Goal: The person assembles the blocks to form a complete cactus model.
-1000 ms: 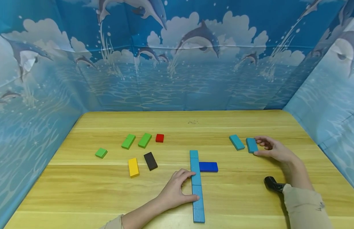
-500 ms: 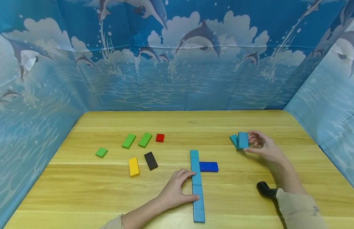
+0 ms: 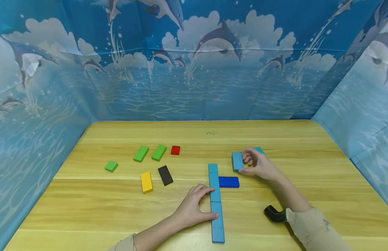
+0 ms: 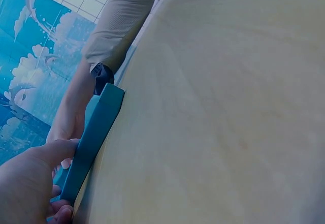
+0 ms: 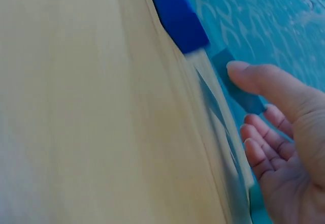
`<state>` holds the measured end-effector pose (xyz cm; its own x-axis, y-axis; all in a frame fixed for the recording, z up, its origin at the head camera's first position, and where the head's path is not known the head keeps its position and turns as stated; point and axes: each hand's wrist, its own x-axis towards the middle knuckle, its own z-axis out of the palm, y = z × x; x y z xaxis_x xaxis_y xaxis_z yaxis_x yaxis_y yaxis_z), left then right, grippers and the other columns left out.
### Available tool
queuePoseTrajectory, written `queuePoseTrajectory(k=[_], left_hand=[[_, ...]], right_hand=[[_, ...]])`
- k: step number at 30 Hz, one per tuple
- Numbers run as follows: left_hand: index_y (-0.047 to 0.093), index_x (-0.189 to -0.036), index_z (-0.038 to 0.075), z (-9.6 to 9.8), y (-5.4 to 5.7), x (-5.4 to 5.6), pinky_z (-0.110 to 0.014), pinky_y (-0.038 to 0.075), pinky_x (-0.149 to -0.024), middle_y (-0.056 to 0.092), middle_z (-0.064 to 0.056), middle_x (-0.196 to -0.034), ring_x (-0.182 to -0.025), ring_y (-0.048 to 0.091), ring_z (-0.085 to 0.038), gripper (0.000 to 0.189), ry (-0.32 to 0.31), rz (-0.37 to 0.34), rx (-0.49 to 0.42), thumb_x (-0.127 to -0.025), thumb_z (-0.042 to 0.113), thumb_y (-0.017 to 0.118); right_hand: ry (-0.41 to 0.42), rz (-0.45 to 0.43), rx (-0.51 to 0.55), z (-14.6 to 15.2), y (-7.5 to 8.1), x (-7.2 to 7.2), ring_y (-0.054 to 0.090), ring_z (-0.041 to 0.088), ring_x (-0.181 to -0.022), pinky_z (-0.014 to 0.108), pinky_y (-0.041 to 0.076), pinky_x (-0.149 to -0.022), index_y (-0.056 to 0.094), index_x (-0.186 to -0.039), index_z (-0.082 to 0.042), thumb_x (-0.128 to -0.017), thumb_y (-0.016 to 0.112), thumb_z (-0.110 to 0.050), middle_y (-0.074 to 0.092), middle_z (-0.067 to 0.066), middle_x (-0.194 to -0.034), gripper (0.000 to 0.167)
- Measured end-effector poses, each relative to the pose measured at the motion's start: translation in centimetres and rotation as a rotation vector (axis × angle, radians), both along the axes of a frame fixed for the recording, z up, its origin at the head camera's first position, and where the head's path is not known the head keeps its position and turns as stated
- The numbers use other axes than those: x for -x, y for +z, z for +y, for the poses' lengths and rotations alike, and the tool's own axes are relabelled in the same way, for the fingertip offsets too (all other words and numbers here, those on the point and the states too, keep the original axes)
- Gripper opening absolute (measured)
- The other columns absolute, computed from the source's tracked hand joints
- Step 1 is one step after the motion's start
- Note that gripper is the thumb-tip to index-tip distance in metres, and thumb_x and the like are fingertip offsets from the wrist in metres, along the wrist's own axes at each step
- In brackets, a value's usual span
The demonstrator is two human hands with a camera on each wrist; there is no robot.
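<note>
A row of light-blue blocks [image 3: 217, 226] lies end to end on the table. My left hand [image 3: 191, 209] rests on its left side, with the thumb and a fingertip touching the blocks; the left wrist view shows the thumb on the row's edge. My right hand [image 3: 260, 164] pinches a single light-blue block [image 3: 237, 161] between thumb and fingers. In the right wrist view this held block [image 5: 236, 82] hangs off the table surface. A dark-blue block [image 3: 229, 182] lies crosswise against the row's right side. Behind my right hand another light-blue block [image 3: 259, 150] is partly hidden.
To the left lie several green blocks [image 3: 141, 153], a small red block [image 3: 175, 150], a yellow block [image 3: 147, 182] and a black block [image 3: 165, 175]. A dark curved device [image 3: 275, 213] sits at the right wrist. A dolphin-printed curtain [image 3: 194, 87] surrounds the wooden table [image 3: 87, 216].
My right hand has lifted the light-blue block from the right and carried it leftward, past the other loose block, toward the row. The left hand has stayed in place.
</note>
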<state>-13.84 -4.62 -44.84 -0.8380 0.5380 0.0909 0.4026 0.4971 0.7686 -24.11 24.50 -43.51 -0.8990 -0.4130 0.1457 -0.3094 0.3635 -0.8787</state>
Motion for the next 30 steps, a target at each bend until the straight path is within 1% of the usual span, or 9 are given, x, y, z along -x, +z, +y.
queuePoseTrajectory(k=[8,14,19,21,26,30], left_hand=[[0.05,-0.129,0.017,0.0,0.03,0.04,-0.028,0.04,-0.084,0.049,0.004,-0.118,-0.101,0.042,-0.011,0.065,0.0,0.0,-0.003,-0.075,0.046,0.071],[0.05,-0.129,0.017,-0.02,-0.03,0.02,-0.028,0.04,-0.084,0.049,0.004,-0.118,-0.101,0.042,-0.012,0.065,-0.002,-0.008,-0.005,-0.075,0.046,0.071],[0.05,-0.129,0.017,0.0,-0.01,0.02,-0.028,0.04,-0.085,0.049,0.004,-0.118,-0.102,0.042,-0.012,0.065,-0.003,-0.006,-0.007,-0.075,0.045,0.071],[0.05,-0.129,0.017,-0.01,0.01,0.01,-0.029,0.04,-0.086,0.049,0.004,-0.118,-0.102,0.042,-0.012,0.065,-0.003,-0.005,-0.007,-0.075,0.045,0.071],[0.05,-0.129,0.017,-0.03,0.03,-0.01,-0.03,0.04,-0.088,0.049,0.004,-0.118,-0.104,0.042,-0.012,0.065,-0.003,-0.005,-0.009,-0.075,0.045,0.071],[0.05,-0.129,0.016,0.0,0.0,0.01,-0.03,0.04,-0.087,0.049,0.004,-0.117,-0.103,0.042,-0.012,0.066,-0.003,-0.002,-0.009,-0.074,0.046,0.071]], right_hand=[[0.01,-0.047,-0.048,-1.07,-0.64,0.11,0.045,0.021,-0.08,0.02,0.04,-0.067,0.044,-0.118,0.004,-0.072,0.077,-0.008,0.049,0.015,-0.097,0.058],[0.017,-0.072,-0.105,-1.25,-0.62,0.04,0.043,0.021,-0.082,0.022,0.038,-0.069,0.044,-0.116,0.002,-0.074,0.077,-0.014,0.048,0.013,-0.098,0.056],[0.028,-0.09,-0.13,-1.28,-0.33,0.03,0.041,0.021,-0.084,0.023,0.037,-0.071,0.043,-0.118,0.003,-0.075,0.075,-0.015,0.047,0.012,-0.099,0.057],[0.039,-0.091,-0.124,-1.26,-0.17,0.0,0.041,0.02,-0.084,0.023,0.037,-0.071,0.042,-0.118,0.005,-0.079,0.072,-0.015,0.046,0.013,-0.099,0.053],[0.049,-0.114,-0.091,-1.13,0.01,-0.03,0.043,0.018,-0.083,0.022,0.038,-0.069,0.042,-0.12,0.008,-0.09,0.058,-0.015,0.047,0.013,-0.099,0.04],[0.048,-0.134,-0.075,-1.0,-0.1,0.06,0.043,0.018,-0.083,0.022,0.038,-0.069,0.044,-0.118,0.007,-0.09,0.058,-0.014,0.048,0.014,-0.1,0.038]])
